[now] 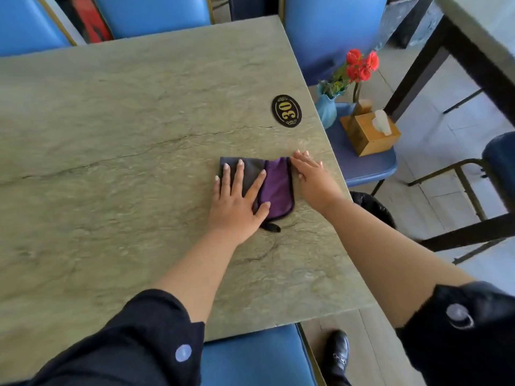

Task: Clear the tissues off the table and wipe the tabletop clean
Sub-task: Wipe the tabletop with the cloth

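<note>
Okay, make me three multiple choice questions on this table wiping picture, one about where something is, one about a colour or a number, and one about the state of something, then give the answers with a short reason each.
1. Where is the wooden tissue box?
A. On the stone-look tabletop
B. On the blue chair seat beside the table
C. On the floor

2. What number is on the black oval plaque?
A. 13
B. 80
C. 30

3. How is the left hand on the folded grey and purple cloth?
A. Flat, fingers spread
B. Crumpling it in a fist
C. Lifting it off the tabletop

Answers: B, the box stands on the seat beside a blue vase; C, gold digits read 30; A, fingers lie straight on the cloth.
</note>
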{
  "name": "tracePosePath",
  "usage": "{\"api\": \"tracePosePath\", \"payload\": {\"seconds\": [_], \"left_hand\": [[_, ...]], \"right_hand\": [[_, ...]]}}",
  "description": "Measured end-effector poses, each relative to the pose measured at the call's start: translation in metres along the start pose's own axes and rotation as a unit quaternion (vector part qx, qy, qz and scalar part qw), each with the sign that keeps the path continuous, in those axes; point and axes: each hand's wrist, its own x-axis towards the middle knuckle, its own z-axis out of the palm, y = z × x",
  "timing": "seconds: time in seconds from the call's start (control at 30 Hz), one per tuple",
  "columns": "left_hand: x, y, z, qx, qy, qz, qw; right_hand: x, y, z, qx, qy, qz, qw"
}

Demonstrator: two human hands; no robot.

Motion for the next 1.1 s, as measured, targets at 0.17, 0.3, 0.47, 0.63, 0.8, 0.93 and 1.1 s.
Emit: {"api": "tracePosePath", "payload": {"seconds": [0.17,0.3,0.47,0.63,0.8,0.93,1.1], "left_hand": [[-0.051,0.042,0.001,-0.011,-0.094,-0.041,0.995],[-0.048,0.067,-0.012,-0.035,-0.161,-0.127,0.978],[-0.069,0.138,-0.006,-0.072,-0.207,-0.221,0.950],[-0.092,0.190,0.006,-0.078,-0.239,-0.237,0.939],[-0.077,0.198,0.005,-0.081,-0.203,-0.267,0.939],[-0.057,0.198,0.003,-0.074,-0.139,-0.224,0.962],[-0.064,0.207,0.010,-0.051,-0.134,-0.179,0.973]], "right_hand": [[-0.050,0.017,-0.014,0.016,-0.019,-0.028,0.999],[-0.074,0.038,-0.029,-0.011,-0.040,-0.037,0.998],[-0.101,0.060,-0.042,-0.010,-0.060,-0.015,0.998],[-0.115,0.069,-0.047,0.091,-0.007,0.008,0.996],[-0.120,0.078,-0.050,0.139,0.016,0.033,0.990],[-0.128,0.086,-0.051,0.229,0.012,0.096,0.969],[-0.137,0.106,-0.060,0.260,0.007,0.165,0.951]]}}
